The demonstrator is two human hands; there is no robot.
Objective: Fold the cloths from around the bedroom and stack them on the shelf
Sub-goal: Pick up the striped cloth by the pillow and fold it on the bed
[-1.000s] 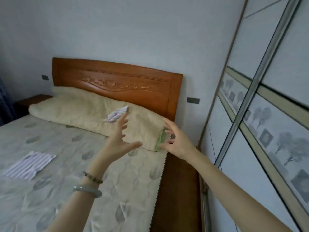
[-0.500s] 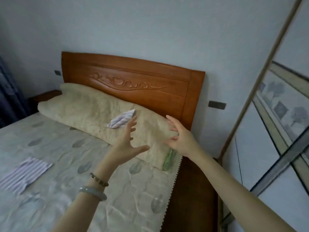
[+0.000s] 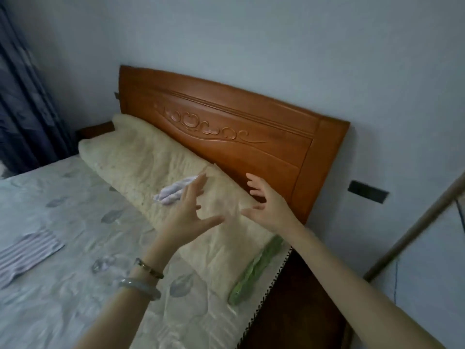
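Barely begun, judging by the scene: no cloth in hand, no shelf in view, no stack anywhere. Left hand [image 3: 187,217] spread wide and raised just beside a small crumpled white cloth [image 3: 175,191], which lies on the long cream pillow [image 3: 141,159] toward its right end. Right hand [image 3: 266,207] likewise spread, holding nothing, raised in front of the wooden headboard [image 3: 251,137].

Left to gather besides: a striped cloth [image 3: 27,250] flat near the left edge of the bed [image 3: 75,298], possibly part-folded but too blurred to tell, and a green cloth [image 3: 256,268] tucked along the bed's right edge under the pillow's end. After that, folding and carrying to the shelf.

Around: dark curtain [image 3: 22,109] at the left, wall plate [image 3: 367,191] right of the headboard. Nothing lying between the hands and the white cloth.
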